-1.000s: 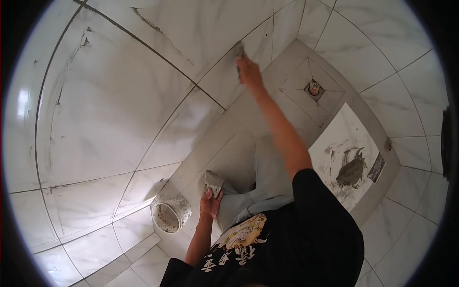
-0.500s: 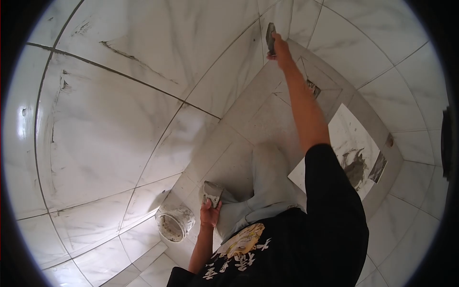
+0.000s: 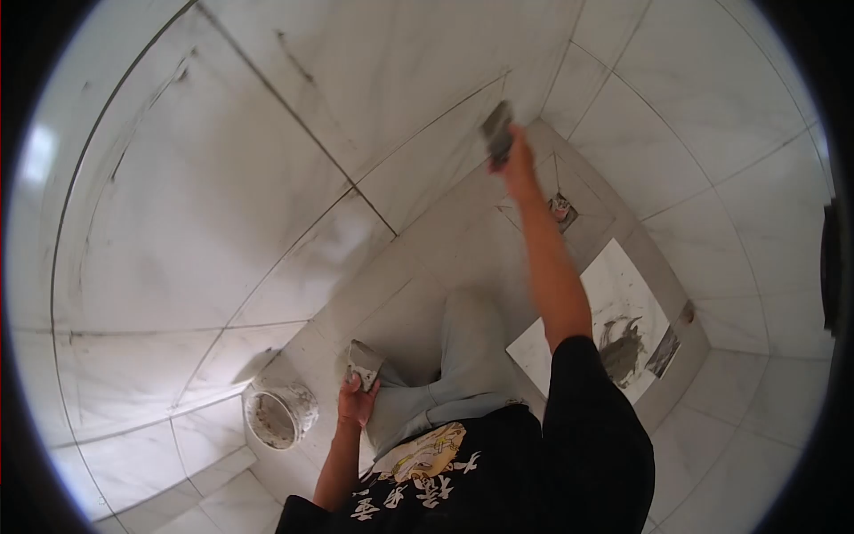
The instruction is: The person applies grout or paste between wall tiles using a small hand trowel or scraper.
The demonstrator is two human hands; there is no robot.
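Note:
My right arm stretches far forward, and my right hand (image 3: 518,165) is closed on a grey, smeared putty knife (image 3: 496,125). Its blade is at the lower part of the marbled wall tiles (image 3: 427,160), close to a joint near the corner; blur hides whether it touches. Down by my thigh, my left hand (image 3: 358,402) grips a second putty knife (image 3: 364,358), a wide blade coated with grey paste. A paste-crusted bucket (image 3: 308,411) stands just left of that hand.
A loose white tile (image 3: 608,278) lies on the floor at my right, carrying a smear of grey paste (image 3: 623,349). Beyond it is a floor drain opening (image 3: 562,212). Tiled walls (image 3: 658,125) enclose the corner. A dark object (image 3: 829,267) sits at the far right edge.
My right hand has drawn back along the wall from the corner toward me, its blade now turned more broadside. The view has shifted; my left hand still holds its putty knife near the bucket.

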